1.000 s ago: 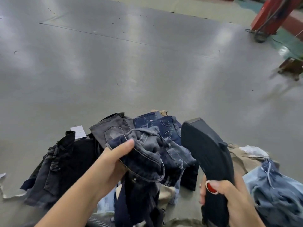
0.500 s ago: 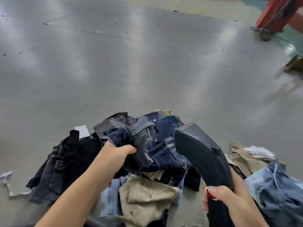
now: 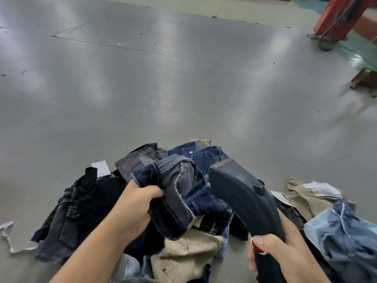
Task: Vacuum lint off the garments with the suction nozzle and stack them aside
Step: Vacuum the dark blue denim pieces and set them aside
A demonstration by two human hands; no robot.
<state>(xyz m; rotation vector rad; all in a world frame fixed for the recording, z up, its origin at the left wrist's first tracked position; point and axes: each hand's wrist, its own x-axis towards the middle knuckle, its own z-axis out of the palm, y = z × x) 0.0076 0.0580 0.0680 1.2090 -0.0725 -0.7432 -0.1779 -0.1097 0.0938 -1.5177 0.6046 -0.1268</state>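
Observation:
My left hand (image 3: 136, 203) grips a bunched dark blue denim garment (image 3: 175, 193) with a faded grey inside, held above the pile. My right hand (image 3: 271, 254) holds the dark grey suction nozzle (image 3: 240, 197) by its handle, its flat mouth pointing up and away, just right of the garment. Under both lies a heap of clothes on the grey floor (image 3: 163, 88): black jeans (image 3: 81, 209) at left, a grey pair (image 3: 138, 158), dark blue jeans (image 3: 206, 156) and a beige piece (image 3: 183, 254).
More clothes lie at the right: a light blue denim piece (image 3: 342, 235) and a tan one (image 3: 306, 197) with paper tags. A white paper scrap (image 3: 8, 233) lies at far left. A red machine leg (image 3: 338, 17) stands at the back right.
My left hand has pulled the denim garment closer and bunched it tighter. The nozzle has moved left, nearer the garment. The view has tilted slightly.

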